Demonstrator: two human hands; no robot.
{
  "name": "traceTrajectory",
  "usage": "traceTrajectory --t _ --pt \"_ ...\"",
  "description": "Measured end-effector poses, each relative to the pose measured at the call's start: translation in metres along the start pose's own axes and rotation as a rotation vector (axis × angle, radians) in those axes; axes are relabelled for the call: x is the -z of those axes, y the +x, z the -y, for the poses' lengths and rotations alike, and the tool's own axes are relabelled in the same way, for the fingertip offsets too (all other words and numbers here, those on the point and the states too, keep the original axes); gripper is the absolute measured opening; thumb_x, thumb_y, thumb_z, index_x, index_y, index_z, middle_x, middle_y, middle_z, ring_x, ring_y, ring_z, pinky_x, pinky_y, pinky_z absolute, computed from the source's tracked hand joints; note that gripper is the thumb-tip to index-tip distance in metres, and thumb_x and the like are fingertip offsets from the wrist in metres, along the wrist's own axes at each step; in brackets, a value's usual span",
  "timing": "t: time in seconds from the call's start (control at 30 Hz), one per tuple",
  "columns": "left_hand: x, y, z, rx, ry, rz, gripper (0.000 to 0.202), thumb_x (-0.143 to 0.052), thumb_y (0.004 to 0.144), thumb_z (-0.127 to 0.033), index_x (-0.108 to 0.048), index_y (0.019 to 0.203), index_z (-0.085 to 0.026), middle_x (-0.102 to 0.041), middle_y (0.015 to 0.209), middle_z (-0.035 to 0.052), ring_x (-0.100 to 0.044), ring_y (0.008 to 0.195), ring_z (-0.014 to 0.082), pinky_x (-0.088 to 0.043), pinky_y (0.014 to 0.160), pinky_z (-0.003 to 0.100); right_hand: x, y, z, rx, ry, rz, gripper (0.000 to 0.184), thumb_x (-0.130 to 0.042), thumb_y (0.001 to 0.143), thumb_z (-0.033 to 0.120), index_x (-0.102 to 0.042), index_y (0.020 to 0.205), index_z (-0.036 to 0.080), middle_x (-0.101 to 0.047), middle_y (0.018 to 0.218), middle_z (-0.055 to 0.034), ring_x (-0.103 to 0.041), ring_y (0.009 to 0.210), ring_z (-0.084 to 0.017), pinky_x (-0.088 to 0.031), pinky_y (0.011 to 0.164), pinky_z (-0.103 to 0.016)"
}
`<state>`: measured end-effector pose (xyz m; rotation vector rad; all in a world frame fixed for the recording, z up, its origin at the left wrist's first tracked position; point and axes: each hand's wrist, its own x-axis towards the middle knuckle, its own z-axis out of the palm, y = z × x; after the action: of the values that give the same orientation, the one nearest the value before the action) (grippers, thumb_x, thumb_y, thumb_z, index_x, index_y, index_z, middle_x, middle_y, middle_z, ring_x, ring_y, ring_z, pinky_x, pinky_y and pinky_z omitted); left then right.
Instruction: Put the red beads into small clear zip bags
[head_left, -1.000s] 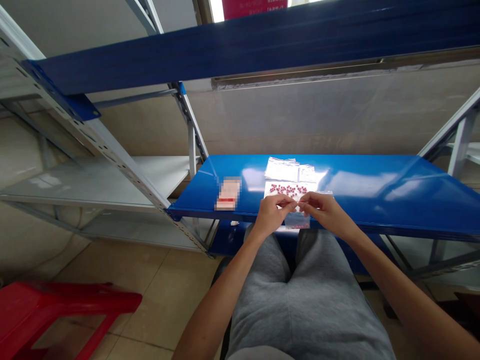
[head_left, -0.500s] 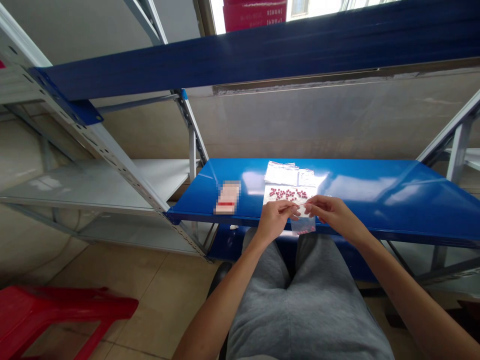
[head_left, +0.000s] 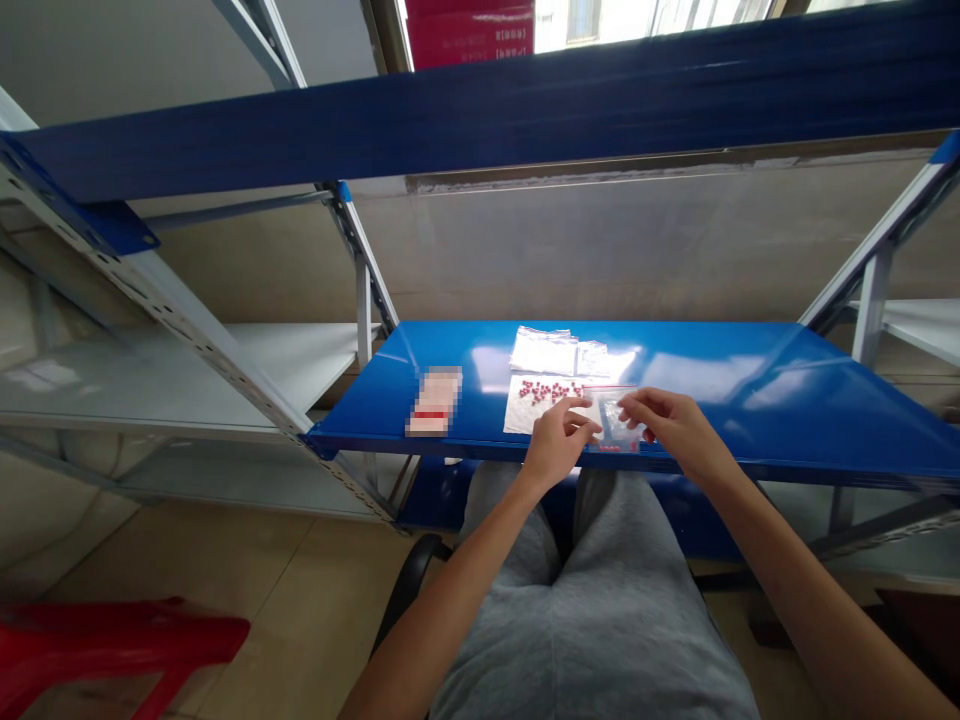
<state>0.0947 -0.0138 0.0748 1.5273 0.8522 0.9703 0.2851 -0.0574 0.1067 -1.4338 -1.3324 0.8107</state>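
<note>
A clear zip bag with a red line along its top lies at the front edge of the blue shelf, some red pieces showing at its bottom. At its left edge is my left hand, its index finger and thumb apart and touching or nearly touching the plastic. My right hand is over the bag's right side with fingers bent and a little apart. Just left of the bag, small red beads lie scattered on a white sheet, partly behind my left hand.
Flat silvery-white packets lie behind the sheet. A blurred pinkish packet with a red band is on the left of the blue shelf. A blue beam crosses above. A red stool stands on the floor at left.
The bag, which hung below my pinched fingers over the shelf edge, is now laid back on the shelf with its top line showing. My hands have parted slightly. The view has shifted right.
</note>
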Motion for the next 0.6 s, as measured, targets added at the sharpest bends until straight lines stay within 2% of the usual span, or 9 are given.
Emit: traceTrajectory --t 0.13,0.27,0.37,0.47,0.6 --pt "-0.027 0.023 0.002 -0.002 -0.042 0.036 0.027 -0.065 0.087 -0.011 -0.064 0.114 -0.015 -0.076 0.085 0.0050 -0.074 0.072 0.0151 -0.057 0.065 0.023 0.023 0.000 -0.026 -0.024 -0.035 -0.090 0.046 -0.075 0.077 0.057 -0.071 0.101 0.018 -0.076 0.084 -0.0088 -0.068 0.075 -0.022 -0.047 0.053 -0.027" --pt "-0.056 0.049 0.007 0.031 0.009 0.074 0.029 -0.066 0.087 -0.011 -0.062 0.116 -0.015 -0.074 0.084 0.0042 -0.073 0.070 0.0139 -0.057 0.065 0.023 0.053 0.004 -0.055 -0.046 -0.123 -0.112 0.047 -0.076 0.074 0.049 -0.068 0.108 0.017 -0.076 0.078 -0.0074 -0.070 0.068 -0.023 -0.048 0.051 -0.028" --pt "-0.076 0.063 0.012 0.013 0.164 0.066 0.039 -0.068 0.085 -0.010 -0.059 0.123 -0.016 -0.073 0.091 0.0042 -0.070 0.067 0.0128 -0.057 0.065 0.024 0.073 0.012 -0.074 -0.045 -0.270 -0.168 0.040 -0.072 0.076 0.043 -0.069 0.107 0.017 -0.077 0.078 -0.0078 -0.071 0.067 -0.024 -0.048 0.053 -0.030" --pt "-0.088 0.068 0.010 -0.072 0.372 0.026 0.049 -0.069 0.084 -0.010 -0.056 0.131 -0.018 -0.072 0.104 0.0066 -0.070 0.077 0.0146 -0.058 0.075 0.028 0.086 0.023 -0.086 -0.049 -0.476 -0.189 0.033 -0.068 0.076 0.035 -0.071 0.104 0.017 -0.077 0.077 -0.0070 -0.073 0.072 -0.026 -0.051 0.064 -0.034" --pt "-0.092 0.065 0.004 -0.248 0.738 0.050 0.033 -0.067 0.088 -0.016 -0.067 0.121 -0.018 -0.068 0.117 0.0096 -0.065 0.106 0.0246 -0.054 0.095 0.039 0.086 0.030 -0.091 -0.031 -0.715 -0.142 0.029 -0.063 0.078 0.029 -0.072 0.102 0.016 -0.075 0.071 -0.0050 -0.072 0.074 -0.026 -0.050 0.074 -0.035"
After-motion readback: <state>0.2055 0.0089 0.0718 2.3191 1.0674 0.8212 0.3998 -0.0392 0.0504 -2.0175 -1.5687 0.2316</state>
